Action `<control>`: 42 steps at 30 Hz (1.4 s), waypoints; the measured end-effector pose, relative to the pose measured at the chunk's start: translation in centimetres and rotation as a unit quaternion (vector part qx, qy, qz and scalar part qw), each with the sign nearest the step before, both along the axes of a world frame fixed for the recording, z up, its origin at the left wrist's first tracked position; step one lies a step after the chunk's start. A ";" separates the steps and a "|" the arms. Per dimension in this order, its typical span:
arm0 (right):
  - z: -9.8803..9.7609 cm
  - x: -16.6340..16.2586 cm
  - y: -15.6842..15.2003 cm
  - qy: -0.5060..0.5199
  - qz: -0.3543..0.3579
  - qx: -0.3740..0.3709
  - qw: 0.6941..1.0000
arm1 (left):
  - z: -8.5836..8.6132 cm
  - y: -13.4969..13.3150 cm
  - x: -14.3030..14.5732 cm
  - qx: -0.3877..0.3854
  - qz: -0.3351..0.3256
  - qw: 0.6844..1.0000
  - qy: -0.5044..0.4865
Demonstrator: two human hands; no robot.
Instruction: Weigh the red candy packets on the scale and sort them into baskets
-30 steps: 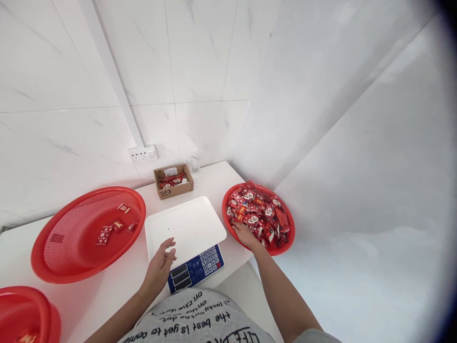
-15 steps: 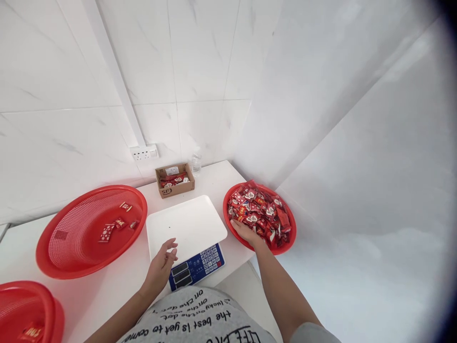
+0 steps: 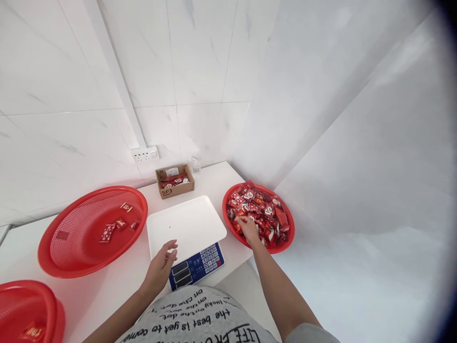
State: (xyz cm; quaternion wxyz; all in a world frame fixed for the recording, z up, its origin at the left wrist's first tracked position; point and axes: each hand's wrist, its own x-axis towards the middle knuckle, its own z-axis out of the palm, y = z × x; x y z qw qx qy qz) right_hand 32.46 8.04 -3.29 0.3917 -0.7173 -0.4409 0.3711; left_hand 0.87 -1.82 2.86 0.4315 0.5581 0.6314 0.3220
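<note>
My right hand (image 3: 248, 229) reaches into a red basket (image 3: 226, 218) heaped with small red wrapped candies (image 3: 262, 209). Its fingers are drawn together over the near left part of the pile, and what lies between them, if anything, is hidden. My left hand (image 3: 163, 262) hovers by the front left edge of the weighing scale's white tray (image 3: 189, 221), its fingers loosely bent, apart and holding nothing. Below that tray shows the scale's blue panel (image 3: 196, 267) with dark displays and a keypad.
To the left stands a big red basket (image 3: 46, 259) with several candies inside. Another red basket (image 3: 53, 305) is cut off at lower left. Behind the scale are a cardboard box (image 3: 178, 190) of red packets and a clear bottle (image 3: 195, 165), near the tiled wall.
My right hand has shifted from the basket's near left rim onto the candies, and its fingers have drawn together. My left hand has hardly moved.
</note>
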 end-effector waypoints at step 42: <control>8.5 -12.8 -6.6 0.177 0.284 -0.021 0.942 | 3.7 1.7 3.1 -0.087 -0.022 0.957 -0.274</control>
